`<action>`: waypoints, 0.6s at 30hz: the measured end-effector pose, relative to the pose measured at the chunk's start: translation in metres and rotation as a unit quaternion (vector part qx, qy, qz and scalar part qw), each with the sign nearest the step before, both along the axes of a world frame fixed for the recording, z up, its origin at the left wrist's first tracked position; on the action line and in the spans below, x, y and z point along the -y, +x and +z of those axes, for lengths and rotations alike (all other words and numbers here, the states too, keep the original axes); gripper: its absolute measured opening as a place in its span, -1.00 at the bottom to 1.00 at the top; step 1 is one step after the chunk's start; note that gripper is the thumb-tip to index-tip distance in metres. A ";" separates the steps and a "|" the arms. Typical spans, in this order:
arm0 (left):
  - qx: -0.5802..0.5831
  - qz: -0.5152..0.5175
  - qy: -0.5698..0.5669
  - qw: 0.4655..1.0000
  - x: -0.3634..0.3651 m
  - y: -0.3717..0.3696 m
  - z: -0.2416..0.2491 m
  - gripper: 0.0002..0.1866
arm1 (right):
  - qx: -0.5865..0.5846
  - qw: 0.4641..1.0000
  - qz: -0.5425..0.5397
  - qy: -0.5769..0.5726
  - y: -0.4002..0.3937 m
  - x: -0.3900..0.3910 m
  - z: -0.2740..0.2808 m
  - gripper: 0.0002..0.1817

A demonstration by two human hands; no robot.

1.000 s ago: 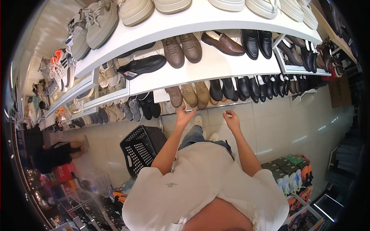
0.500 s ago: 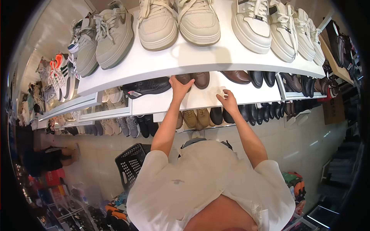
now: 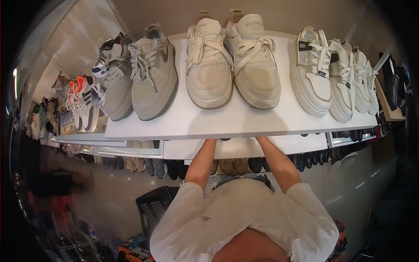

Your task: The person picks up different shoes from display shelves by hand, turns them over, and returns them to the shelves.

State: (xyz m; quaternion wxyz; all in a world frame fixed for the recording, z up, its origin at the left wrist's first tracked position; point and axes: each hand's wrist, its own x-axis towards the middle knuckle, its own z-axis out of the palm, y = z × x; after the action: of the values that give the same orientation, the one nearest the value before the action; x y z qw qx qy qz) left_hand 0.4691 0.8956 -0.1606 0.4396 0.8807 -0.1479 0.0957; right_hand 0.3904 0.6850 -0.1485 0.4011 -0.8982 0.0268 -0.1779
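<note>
Both my hands are hidden under the upper white shelf (image 3: 301, 124); only the forearms show. My left forearm (image 3: 202, 161) and my right forearm (image 3: 278, 161) reach in over the lower white shelf (image 3: 238, 149). A dark sliver of a shoe (image 3: 225, 139) peeks out between the wrists, and whether a hand touches it cannot be seen. Directly above stand a beige sneaker (image 3: 209, 83) and its mate (image 3: 257, 78), with laces tied and toes facing me.
Grey-green sneakers (image 3: 155, 83) are on the left of the upper shelf, white sneakers (image 3: 312, 83) on the right. Tan shoes (image 3: 226, 166) line a row below. A black perforated plastic chair (image 3: 152, 205) stands by my left side.
My view has tilted up, so the upper shelf sits lower in it. Both hands have gone in beneath that shelf, out of sight; the brown and black shoes there are now mostly hidden.
</note>
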 end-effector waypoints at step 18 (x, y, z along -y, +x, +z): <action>-0.204 0.048 -0.277 0.938 -0.010 -0.166 0.105 -0.16 | -0.130 0.943 -0.003 0.305 -0.146 0.000 0.069 0.04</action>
State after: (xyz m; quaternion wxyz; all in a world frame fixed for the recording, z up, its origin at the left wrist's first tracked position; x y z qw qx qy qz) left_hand 0.3033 0.9059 -0.0556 0.6816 0.7309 0.0200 -0.0279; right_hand 0.2447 0.6849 -0.0790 0.6486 -0.7480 0.1338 -0.0443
